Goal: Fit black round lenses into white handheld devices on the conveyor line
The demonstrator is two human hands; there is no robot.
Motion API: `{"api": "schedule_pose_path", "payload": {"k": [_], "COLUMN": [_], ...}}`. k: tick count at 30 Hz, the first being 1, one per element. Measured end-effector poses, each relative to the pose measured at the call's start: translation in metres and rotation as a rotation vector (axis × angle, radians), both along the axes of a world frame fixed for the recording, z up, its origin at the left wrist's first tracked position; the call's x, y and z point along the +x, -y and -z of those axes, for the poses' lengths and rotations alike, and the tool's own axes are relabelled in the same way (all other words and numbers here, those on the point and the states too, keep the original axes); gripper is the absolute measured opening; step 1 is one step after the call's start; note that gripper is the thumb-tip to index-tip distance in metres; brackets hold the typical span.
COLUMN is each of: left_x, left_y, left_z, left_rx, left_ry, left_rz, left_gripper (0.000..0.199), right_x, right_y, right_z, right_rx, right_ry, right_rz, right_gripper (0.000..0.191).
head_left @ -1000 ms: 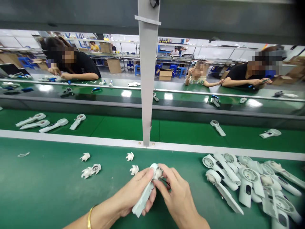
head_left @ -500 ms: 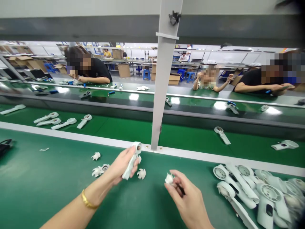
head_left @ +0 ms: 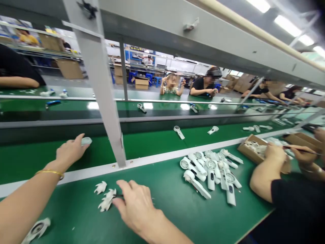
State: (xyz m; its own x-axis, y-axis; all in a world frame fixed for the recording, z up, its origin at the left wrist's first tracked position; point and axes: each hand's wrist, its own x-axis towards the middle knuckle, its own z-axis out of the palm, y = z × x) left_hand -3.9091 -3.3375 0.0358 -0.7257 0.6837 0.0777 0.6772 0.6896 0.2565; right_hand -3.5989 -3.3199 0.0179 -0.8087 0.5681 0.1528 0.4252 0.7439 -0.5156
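My left hand (head_left: 72, 150) reaches over the green conveyor belt, its fingers closed around a pale handheld fan body (head_left: 86, 141). Only the rounded end of that body shows past the fingers. Low over the green table, my right hand (head_left: 138, 205) grips a thin dark tool (head_left: 118, 196) whose tip shows between thumb and fingers. White fan blades (head_left: 106, 200) lie bunched right at that tip; whether the hand also pinches one cannot be told. Just behind them sits another white fan blade (head_left: 101, 187). A white blade piece with a dark round centre (head_left: 40, 227) is at lower left.
A pile of pale fan bodies (head_left: 210, 171) covers the table to the right. Beyond it, a co-worker's arm (head_left: 266, 176) reaches by a cardboard box (head_left: 250, 152) of white parts. A metal post (head_left: 101, 84) rises from the table's white edge. More fan bodies (head_left: 179, 132) lie on the belt.
The view has swung right. My left hand has carried the fan body from above the table to over the belt. My right hand has moved to the white blades on the table.
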Motion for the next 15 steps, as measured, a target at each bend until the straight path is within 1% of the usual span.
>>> {"api": "schedule_pose_path", "payload": {"k": [2,4,6,7,8,9,10,12,13,15], "left_x": [-0.001,0.013,0.044,0.063,0.084,0.104,0.121,0.144,0.148,0.142], "left_y": [0.006,0.023,0.045,0.056,0.066,0.074,0.080,0.085,0.086,0.087], "left_z": [0.007,0.019,0.037,0.047,0.057,0.067,0.076,0.090,0.094,0.097], "left_rx": [0.021,0.063,0.114,0.155,0.185,0.179,0.181,0.165,0.159,0.136], "left_ry": [-0.113,-0.167,-0.139,-0.138,-0.171,-0.201,-0.232,-0.281,-0.292,-0.288], "left_rz": [0.061,0.196,0.365,0.439,0.496,0.544,0.594,0.656,0.657,0.605], "left_gripper": [0.069,0.065,0.055,0.050,0.046,0.042,0.043,0.044,0.043,0.036], "right_x": [0.034,0.081,0.131,0.152,0.171,0.185,0.195,0.202,0.201,0.194], "right_y": [-0.021,-0.046,-0.069,-0.078,-0.085,-0.090,-0.093,-0.096,-0.096,-0.093], "right_z": [-0.001,0.002,0.009,0.014,0.018,0.021,0.024,0.029,0.031,0.034], "right_rx": [0.022,0.076,0.177,0.234,0.271,0.284,0.284,0.262,0.253,0.255], "right_ry": [-0.035,-0.024,0.065,0.159,0.268,0.366,0.454,0.574,0.604,0.605], "right_rz": [0.137,0.358,0.553,0.658,0.722,0.747,0.745,0.684,0.652,0.615], "right_gripper": [0.029,0.026,0.029,0.029,0.031,0.031,0.031,0.025,0.021,0.012]}}
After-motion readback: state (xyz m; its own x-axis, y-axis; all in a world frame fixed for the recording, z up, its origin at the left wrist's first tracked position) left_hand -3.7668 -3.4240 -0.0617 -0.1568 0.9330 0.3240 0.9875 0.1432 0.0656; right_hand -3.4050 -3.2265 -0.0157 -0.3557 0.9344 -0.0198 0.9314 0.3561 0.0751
